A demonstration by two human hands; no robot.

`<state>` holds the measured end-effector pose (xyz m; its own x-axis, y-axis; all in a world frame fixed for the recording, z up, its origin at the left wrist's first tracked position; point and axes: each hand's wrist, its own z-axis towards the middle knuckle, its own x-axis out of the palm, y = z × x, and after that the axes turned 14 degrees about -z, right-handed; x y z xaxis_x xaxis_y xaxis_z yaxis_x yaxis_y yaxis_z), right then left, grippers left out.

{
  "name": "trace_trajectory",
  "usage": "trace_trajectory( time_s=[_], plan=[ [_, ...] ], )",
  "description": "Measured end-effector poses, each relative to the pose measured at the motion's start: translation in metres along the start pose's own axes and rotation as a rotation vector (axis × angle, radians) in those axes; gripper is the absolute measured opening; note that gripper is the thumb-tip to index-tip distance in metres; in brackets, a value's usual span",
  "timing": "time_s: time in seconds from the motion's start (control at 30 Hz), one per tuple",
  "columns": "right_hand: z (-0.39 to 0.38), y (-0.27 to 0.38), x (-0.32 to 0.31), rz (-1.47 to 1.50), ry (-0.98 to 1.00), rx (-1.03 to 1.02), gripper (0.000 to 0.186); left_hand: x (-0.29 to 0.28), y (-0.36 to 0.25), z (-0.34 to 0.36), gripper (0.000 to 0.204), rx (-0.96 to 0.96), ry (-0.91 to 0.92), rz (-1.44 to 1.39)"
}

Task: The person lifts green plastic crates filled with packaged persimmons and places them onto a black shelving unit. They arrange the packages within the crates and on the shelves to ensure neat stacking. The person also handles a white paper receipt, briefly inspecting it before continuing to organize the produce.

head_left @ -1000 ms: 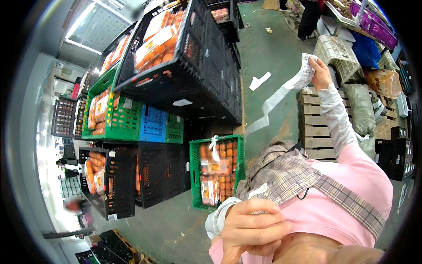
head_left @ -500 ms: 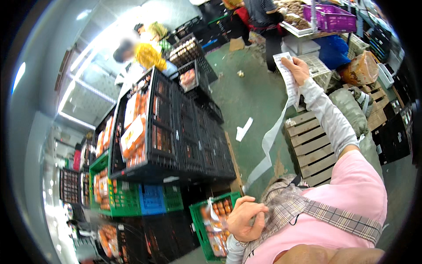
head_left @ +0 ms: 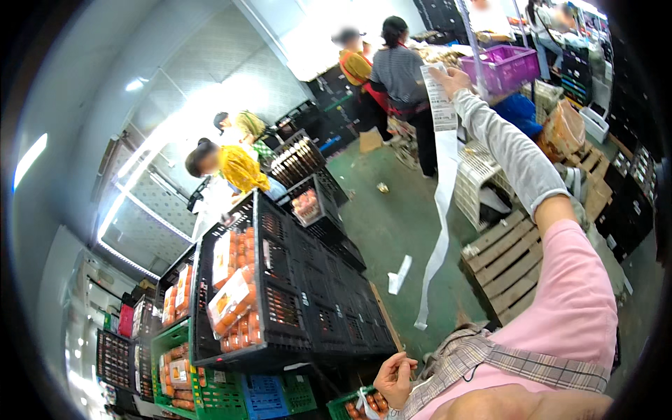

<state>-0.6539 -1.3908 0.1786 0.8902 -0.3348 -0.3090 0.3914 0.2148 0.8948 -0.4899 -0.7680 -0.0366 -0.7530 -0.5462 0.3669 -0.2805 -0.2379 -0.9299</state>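
My right hand [head_left: 453, 82], its arm stretched out far to the right, is closed on the top of a long strip of labels [head_left: 443, 164]. Printed labels fill the upper part; below them the pale backing hangs and curls down over the green floor. Close to my body at the bottom, my left hand [head_left: 394, 379] has its fingers curled in against the thumb. Whether anything is between them I cannot make out. Just beside it is a green crate [head_left: 337, 409] of packed orange-red produce, partly cut off by the picture edge.
Stacked black crates [head_left: 329, 301] with packs of orange-red produce [head_left: 234, 301] stand to the left. A wooden pallet [head_left: 507, 262] and a white crate [head_left: 476, 178] lie on the right. Scrap paper [head_left: 400, 274] is on the floor. Several people work beyond, near a purple crate [head_left: 500, 68].
The view has shifted, showing more of the far room. My right hand is higher with the strip, which now hangs straighter. My left hand appears lower, its fingers more closed.
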Motion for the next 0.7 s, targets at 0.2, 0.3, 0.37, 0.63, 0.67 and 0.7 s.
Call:
trace_trajectory(
  time_s=[0.2,0.3,0.37,0.63,0.67,0.7],
  plan=[
    [-0.008,0.088,0.03,0.029,-0.032,-0.262,0.052,-0.022,-0.074,0.069,0.011,0.357,-0.18,0.27],
    [0.009,0.106,0.061,0.154,0.063,-0.423,0.048,-0.026,-0.137,0.1,0.009,0.88,-0.1,0.645],
    [-0.001,0.122,0.088,0.238,0.184,-0.481,0.047,-0.035,-0.169,0.119,0.01,1.02,-0.145,0.78],
    [-0.024,0.147,0.236,0.153,0.476,-0.619,0.03,0.006,-0.245,0.193,0.02,1.137,0.255,1.241],
    [-0.032,0.149,0.244,0.1,0.454,-0.707,0.028,0.017,-0.247,0.212,0.022,1.116,0.352,1.294],
    [-0.046,0.143,0.268,0.102,0.542,-0.799,0.028,0.029,-0.25,0.229,0.024,1.125,0.439,1.384]
  ],
)
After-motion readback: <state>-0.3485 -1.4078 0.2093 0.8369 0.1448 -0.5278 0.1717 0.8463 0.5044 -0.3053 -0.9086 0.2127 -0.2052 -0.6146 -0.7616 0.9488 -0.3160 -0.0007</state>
